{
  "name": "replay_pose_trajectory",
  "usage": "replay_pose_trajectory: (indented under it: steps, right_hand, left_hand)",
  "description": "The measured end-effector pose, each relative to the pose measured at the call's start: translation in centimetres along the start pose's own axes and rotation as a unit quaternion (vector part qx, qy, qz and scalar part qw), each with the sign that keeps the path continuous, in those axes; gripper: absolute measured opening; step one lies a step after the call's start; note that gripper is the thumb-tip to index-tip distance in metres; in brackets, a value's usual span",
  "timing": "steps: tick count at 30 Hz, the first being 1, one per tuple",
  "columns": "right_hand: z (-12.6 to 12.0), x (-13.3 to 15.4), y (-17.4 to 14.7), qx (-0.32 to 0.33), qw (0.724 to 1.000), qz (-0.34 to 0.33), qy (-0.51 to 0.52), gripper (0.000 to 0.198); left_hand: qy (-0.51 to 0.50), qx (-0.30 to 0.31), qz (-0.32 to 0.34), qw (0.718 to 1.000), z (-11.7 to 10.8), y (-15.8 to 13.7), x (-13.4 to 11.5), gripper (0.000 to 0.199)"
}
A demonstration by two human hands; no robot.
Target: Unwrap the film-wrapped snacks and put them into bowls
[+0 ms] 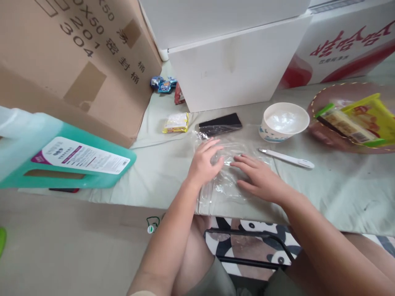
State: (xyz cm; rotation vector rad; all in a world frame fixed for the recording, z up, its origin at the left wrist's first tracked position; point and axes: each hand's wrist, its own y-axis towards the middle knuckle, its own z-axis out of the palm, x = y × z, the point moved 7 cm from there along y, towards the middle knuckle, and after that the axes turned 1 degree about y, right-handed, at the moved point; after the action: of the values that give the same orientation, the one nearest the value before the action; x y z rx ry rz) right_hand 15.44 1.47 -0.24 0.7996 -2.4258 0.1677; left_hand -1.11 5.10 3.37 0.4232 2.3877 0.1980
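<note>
A clear, crinkled plastic bag lies flat near the table's front edge. My left hand rests on its left part, fingers apart. On its right part lies my right hand, with the fingers stretched out and spread. Just beyond the bag is a black phone, which the bag's far edge partly overlaps. To the right of my right hand there is a slim white utility knife with a short metal tip. Behind the knife stands a white paper bowl with something clear and shiny inside.
A large jug of green liquid and a cardboard box stand at the left. White boxes line the back. A yellow packet lies left of the phone. A pink bowl at right holds snack packets.
</note>
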Motion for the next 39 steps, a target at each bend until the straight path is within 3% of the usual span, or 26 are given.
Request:
replay_pose_trajectory:
  steps: [2,3,5,8,10,14,16,18,20,23,27,30,35,39]
  right_hand:
    - [0.2,-0.4,0.2,0.003,0.999,0.028,-0.037,0.051]
    - [0.2,-0.5,0.3,0.003,0.998,0.043,-0.053,0.052]
    - [0.0,-0.7,0.4,0.002,0.995,0.069,-0.074,0.052]
    - [-0.6,-0.7,0.2,0.0,0.992,0.092,-0.088,0.053]
    - [-1.0,-0.2,-0.2,0.007,0.993,0.08,-0.084,0.054]
    - [-0.8,1.1,-1.1,0.059,0.996,0.023,-0.069,0.04]
    - [-1.0,1.4,-1.1,0.056,0.996,0.015,-0.071,0.018]
    - [-1.6,1.6,-1.0,0.031,0.998,0.009,-0.046,0.011]
    - [-2.7,1.4,-1.0,-0.004,1.0,0.017,0.015,0.013]
    - [-5.1,-0.2,-1.6,-0.103,0.985,0.07,0.115,0.009]
    - [-6.6,-3.6,-3.2,-0.238,0.92,0.143,0.278,0.019]
    - [-5.6,-5.1,-3.4,-0.237,0.869,0.168,0.402,0.027]
    - [-4.5,-4.8,-2.6,-0.167,0.864,0.153,0.449,0.03]
    - [-4.2,-5.7,-2.6,-0.218,0.823,0.176,0.495,0.026]
  left_hand:
    - [-0.05,-0.024,0.013,0.998,-1.3,-0.4,-0.3,0.02]
    - [-0.068,-0.007,0.024,0.997,-1.4,-0.7,-0.7,0.019]
    - [-0.072,0.08,0.05,0.993,-0.8,-1.7,-1.7,0.029]
    - [0.004,0.228,0.059,0.972,1.0,-3.7,-2.0,0.056]
    - [0.053,0.258,0.05,0.963,1.5,-4.5,-1.3,0.055]
    - [0.058,0.176,0.038,0.982,0.3,-4.3,0.1,0.024]
    - [0.022,0.12,0.02,0.992,-0.6,-4.0,0.8,0.017]
    - [-0.02,0.068,0.005,0.997,-1.5,-3.7,1.3,0.014]
    - [-0.046,0.027,0.011,0.998,-2.2,-3.6,1.6,0.012]
    - [-0.045,0.018,0.046,0.998,-2.4,-3.5,1.6,0.011]
    - [-0.109,0.016,0.014,0.994,-2.1,-3.1,2.4,0.005]
    - [-0.238,-0.036,-0.074,0.968,-1.9,-2.6,3.6,0.013]
    - [-0.401,-0.116,-0.216,0.883,-1.5,-2.4,5.1,0.027]
    - [-0.415,-0.133,-0.306,0.847,-1.5,-2.5,5.8,0.021]
